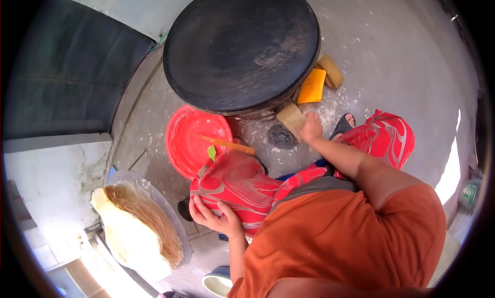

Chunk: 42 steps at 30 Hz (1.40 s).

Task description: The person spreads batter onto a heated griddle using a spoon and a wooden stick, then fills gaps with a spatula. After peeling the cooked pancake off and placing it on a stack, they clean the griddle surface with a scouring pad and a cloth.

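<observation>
At the foot of a large round black griddle (242, 48) lies a tan, sponge-like block (289, 116). My right hand (309, 128) is at its right edge, fingers closed on it; part of the grip is hidden. Just below the block sits a dark, rough scouring pad (282, 137). Beside it, toward the right, an orange-yellow flat piece (311, 86) leans near the griddle's rim, with another tan block (331, 71) behind it. My left hand (219, 219) rests on my knee in red patterned cloth, fingers apart and holding nothing.
A red basin (178, 153) with whitish residue stands left of my legs, a wooden stick (227, 143) and green-tipped tool (211, 152) across it. Thin folded flatbreads (139, 226) are heaped on a round tray at lower left. A bowl (217, 282) sits near the bottom edge.
</observation>
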### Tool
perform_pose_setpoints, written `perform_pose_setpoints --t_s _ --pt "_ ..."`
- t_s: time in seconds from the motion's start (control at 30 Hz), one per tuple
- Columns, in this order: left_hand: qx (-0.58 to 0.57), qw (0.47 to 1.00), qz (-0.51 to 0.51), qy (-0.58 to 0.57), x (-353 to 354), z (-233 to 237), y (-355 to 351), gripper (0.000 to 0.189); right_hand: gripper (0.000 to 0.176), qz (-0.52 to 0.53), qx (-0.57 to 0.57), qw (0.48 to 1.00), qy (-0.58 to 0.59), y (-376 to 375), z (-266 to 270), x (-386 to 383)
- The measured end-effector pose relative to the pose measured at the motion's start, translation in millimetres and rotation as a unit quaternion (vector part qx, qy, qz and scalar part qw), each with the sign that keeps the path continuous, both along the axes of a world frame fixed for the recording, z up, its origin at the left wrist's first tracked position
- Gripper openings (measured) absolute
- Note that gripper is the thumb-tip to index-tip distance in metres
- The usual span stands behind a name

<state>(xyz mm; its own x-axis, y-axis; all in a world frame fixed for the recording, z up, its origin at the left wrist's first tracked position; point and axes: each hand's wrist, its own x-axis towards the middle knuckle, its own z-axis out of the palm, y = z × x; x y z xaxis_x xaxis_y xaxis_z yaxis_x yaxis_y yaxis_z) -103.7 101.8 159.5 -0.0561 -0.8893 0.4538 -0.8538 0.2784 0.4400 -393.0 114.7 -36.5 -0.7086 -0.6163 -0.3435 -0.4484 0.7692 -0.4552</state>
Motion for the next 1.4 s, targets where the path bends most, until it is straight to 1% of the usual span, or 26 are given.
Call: perform_pose_setpoints --t_s 0.03,0.07,0.13,0.17,0.23,0.27,0.33,0.47,0.53,0.57,0.63,0.67,0.73,0.77,0.83,0.87,0.93,0.97,1.03,1.07,1.1,1.2,1.27,1.3,1.37,1.4 --pt "0.000 1.000 0.000 -0.006 -1.3 0.9 -0.6 0.047 0.070 -0.071 0.021 0.997 0.017 -2.6 -2.1 -7.8" --pt "-0.001 1.000 -0.005 -0.003 -1.5 0.3 -0.8 0.047 0.070 -0.075 0.024 0.997 0.014 -4.3 -8.1 -16.9" --pt "0.002 1.000 -0.010 -0.003 -2.2 0.8 -1.3 0.047 0.088 -0.117 0.067 0.989 -0.067 -7.3 -17.1 -30.4" --pt "0.003 1.000 -0.011 0.001 -2.7 0.8 -0.9 0.047 0.088 -0.118 0.068 0.988 -0.070 -6.0 -20.4 -29.1" --pt "0.003 1.000 -0.009 -0.003 -3.8 -0.4 -1.0 0.048 0.102 -0.036 0.127 0.991 -0.036 -10.6 -10.3 -22.4" --pt "0.002 1.000 -0.007 -0.002 -4.7 -0.5 -1.2 0.048 0.102 -0.036 0.127 0.990 -0.040 -14.2 -5.4 -16.4" --pt "0.000 1.000 -0.010 -0.005 -7.4 -0.7 -2.1 0.048 0.114 0.001 0.189 0.979 -0.080 -21.9 0.9 -5.1" --pt "0.013 1.000 -0.010 -0.013 -7.9 -0.6 -2.0 0.049 0.113 0.005 0.171 0.982 -0.077 -27.0 -31.6 4.3" --pt "0.012 1.000 -0.007 -0.013 -8.8 0.7 -1.9 0.049 0.103 -0.010 0.138 0.987 -0.080 -26.0 -25.1 -0.8" --pt "0.015 1.000 -0.002 -0.013 -9.7 1.4 -1.0 0.049 0.103 -0.014 0.138 0.987 -0.078 -21.7 -19.4 -2.9" --pt "0.011 1.000 -0.004 -0.008 -12.3 2.3 -1.5 0.048 0.092 -0.064 0.046 0.991 -0.108 -11.0 -4.9 -3.6" --pt "0.008 1.000 -0.001 -0.005 -14.4 2.0 -1.3 0.048 0.092 -0.067 0.045 0.991 -0.103 -8.0 -4.6 -5.3" --pt "0.006 1.000 -0.006 -0.009 -16.3 2.3 -2.0 0.048 0.088 -0.180 -0.039 0.975 -0.125 -1.6 -8.5 -9.2" --pt "0.004 1.000 -0.009 -0.018 -16.7 2.4 -2.8 0.048 0.088 -0.183 -0.041 0.975 -0.123 -0.5 -13.5 -14.1" --pt "0.002 1.000 -0.015 -0.017 -17.8 1.6 -3.7 0.047 0.088 -0.242 -0.153 0.942 -0.175 -1.7 -22.4 -30.7" --pt "0.000 1.000 -0.016 -0.018 -18.5 1.5 -4.3 0.047 0.088 -0.244 -0.156 0.941 -0.174 -4.3 -23.7 -40.5" --pt "-0.002 1.000 -0.018 -0.021 -19.2 2.2 -4.3 0.047 0.081 -0.297 -0.292 0.877 -0.240 -10.7 -21.8 -58.3" --pt "-0.003 1.000 -0.018 -0.025 -19.8 2.6 -4.6 0.047 0.081 -0.300 -0.294 0.876 -0.240 -14.0 -19.6 -65.3" --pt "-0.006 0.999 -0.020 -0.029 -19.4 3.3 -4.2 0.046 0.072 -0.324 -0.278 0.864 -0.268 -18.5 -14.1 -76.7" --pt "-0.008 0.999 -0.017 -0.031 -20.0 2.9 -3.9 0.046 0.069 -0.274 -0.233 0.917 -0.171 -16.6 -46.7 -83.3" --pt "-0.009 0.999 -0.019 -0.031 -19.7 3.0 -3.4 0.046 0.069 -0.275 -0.235 0.917 -0.171 -13.1 -46.8 -85.4" --pt "0.005 1.000 -0.022 -0.016 -20.0 3.5 -2.7 0.049 0.072 -0.272 -0.199 0.913 -0.231 -11.1 -39.4 -87.7" --pt "0.006 1.000 -0.016 -0.018 -21.1 4.0 -2.3 0.049 0.084 -0.182 -0.071 0.973 -0.122 -17.0 -18.3 -85.9" --pt "0.005 1.000 -0.017 -0.019 -20.7 4.0 -2.5 0.049 0.084 -0.183 -0.072 0.973 -0.124 -18.0 -18.3 -85.2" --pt "0.002 0.999 -0.021 -0.031 -20.2 3.6 -2.9 0.049 0.099 -0.180 -0.071 0.969 -0.154 -19.7 -19.6 -84.5" --pt "0.001 0.999 -0.023 -0.031 -20.8 3.3 -3.3 0.049 0.099 -0.182 -0.073 0.968 -0.154 -24.6 -24.5 -82.9"
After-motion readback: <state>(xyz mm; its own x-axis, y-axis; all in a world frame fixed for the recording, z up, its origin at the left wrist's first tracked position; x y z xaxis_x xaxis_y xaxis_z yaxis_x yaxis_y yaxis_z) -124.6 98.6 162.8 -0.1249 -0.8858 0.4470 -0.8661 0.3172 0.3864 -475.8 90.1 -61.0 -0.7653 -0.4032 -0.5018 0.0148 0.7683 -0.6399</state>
